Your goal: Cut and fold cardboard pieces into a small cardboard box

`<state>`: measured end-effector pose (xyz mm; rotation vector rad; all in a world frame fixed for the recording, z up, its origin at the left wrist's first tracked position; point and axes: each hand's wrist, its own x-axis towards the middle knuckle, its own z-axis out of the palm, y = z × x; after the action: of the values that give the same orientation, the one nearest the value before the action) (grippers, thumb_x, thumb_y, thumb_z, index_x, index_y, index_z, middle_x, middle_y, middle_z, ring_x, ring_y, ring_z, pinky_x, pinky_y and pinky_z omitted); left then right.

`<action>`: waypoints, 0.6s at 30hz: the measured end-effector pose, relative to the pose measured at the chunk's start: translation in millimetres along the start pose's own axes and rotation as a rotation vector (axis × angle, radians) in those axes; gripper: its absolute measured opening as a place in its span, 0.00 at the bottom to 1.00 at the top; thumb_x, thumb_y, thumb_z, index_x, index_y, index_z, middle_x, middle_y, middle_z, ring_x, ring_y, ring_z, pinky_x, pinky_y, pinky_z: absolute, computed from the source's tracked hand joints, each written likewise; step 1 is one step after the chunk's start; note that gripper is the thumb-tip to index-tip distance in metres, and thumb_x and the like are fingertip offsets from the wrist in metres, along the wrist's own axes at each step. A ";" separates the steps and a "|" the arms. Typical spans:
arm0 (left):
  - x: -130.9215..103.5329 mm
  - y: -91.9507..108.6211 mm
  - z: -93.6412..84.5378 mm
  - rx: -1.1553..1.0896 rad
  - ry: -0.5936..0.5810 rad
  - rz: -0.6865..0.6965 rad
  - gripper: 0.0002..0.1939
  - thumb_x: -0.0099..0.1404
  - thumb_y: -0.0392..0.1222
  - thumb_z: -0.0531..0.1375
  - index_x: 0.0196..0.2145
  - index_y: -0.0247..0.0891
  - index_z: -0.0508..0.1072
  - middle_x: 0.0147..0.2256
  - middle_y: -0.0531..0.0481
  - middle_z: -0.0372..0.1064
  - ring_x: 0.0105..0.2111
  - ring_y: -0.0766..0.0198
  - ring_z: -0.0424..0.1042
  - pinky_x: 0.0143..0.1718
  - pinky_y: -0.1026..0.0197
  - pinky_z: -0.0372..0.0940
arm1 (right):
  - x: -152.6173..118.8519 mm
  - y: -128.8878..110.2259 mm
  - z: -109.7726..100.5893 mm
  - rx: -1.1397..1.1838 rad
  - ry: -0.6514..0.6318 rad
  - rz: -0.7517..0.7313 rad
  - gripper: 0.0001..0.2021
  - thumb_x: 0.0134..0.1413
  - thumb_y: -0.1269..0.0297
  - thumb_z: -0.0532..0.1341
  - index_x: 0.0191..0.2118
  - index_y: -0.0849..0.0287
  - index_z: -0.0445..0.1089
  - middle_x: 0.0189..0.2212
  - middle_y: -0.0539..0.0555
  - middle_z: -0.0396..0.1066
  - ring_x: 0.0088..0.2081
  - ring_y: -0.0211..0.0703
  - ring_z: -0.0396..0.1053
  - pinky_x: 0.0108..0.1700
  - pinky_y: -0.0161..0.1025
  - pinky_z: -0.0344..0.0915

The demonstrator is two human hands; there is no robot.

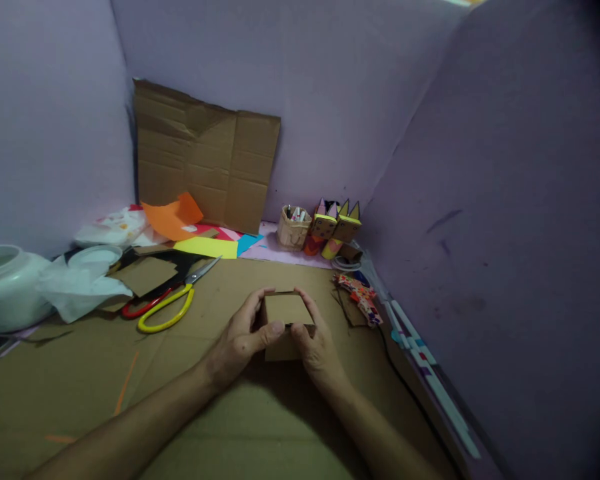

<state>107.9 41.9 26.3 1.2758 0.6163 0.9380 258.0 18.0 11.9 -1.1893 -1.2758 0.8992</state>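
Observation:
A small brown cardboard box (287, 309) stands on the cardboard-covered table in the middle of the view, between both hands. My left hand (245, 337) is wrapped round its left side, with the thumb at the front top edge. Round the right side curls my right hand (314, 340), its thumb also on the front top edge. The fingertips of both hands meet the box's back corners. Its front face shows below the thumbs; its sides are mostly hidden by the hands.
Scissors (190, 288) with red and yellow handles lie left of the box. Coloured paper (207, 247), a white jar (10, 287) and a cardboard sheet (205, 160) are behind and left. A pen holder (293, 230), cardboard figures (347, 227) and a dark cable (405, 383) are right.

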 end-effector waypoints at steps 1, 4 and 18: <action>0.5 0.4 -1.5 0.024 -0.007 0.002 0.32 0.57 0.48 0.61 0.55 0.38 0.53 0.53 0.40 0.59 0.54 0.50 0.59 0.52 0.53 0.57 | 0.4 -0.4 -0.5 0.014 -0.018 -0.014 0.42 0.36 0.35 0.59 0.56 0.56 0.58 0.53 0.60 0.62 0.54 0.58 0.61 0.52 0.49 0.60; 3.6 0.9 -7.0 0.063 -0.032 0.004 0.36 0.54 0.49 0.63 0.55 0.36 0.51 0.52 0.38 0.60 0.53 0.50 0.60 0.51 0.53 0.57 | 1.9 -1.7 -1.0 0.046 -0.078 -0.011 0.49 0.30 0.34 0.61 0.58 0.58 0.55 0.53 0.60 0.62 0.55 0.58 0.59 0.54 0.49 0.58; 10.8 12.6 -28.1 0.761 -0.088 -0.016 0.36 0.50 0.51 0.62 0.54 0.38 0.59 0.34 0.51 0.65 0.34 0.58 0.64 0.35 0.58 0.60 | 12.2 21.0 -10.5 -0.309 -0.296 -0.244 0.46 0.32 0.56 0.71 0.60 0.55 0.50 0.57 0.62 0.55 0.59 0.53 0.53 0.59 0.53 0.49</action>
<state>87.0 65.9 33.6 1.9669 0.9598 0.6372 272.5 32.5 -4.9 -1.1297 -1.8091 0.7319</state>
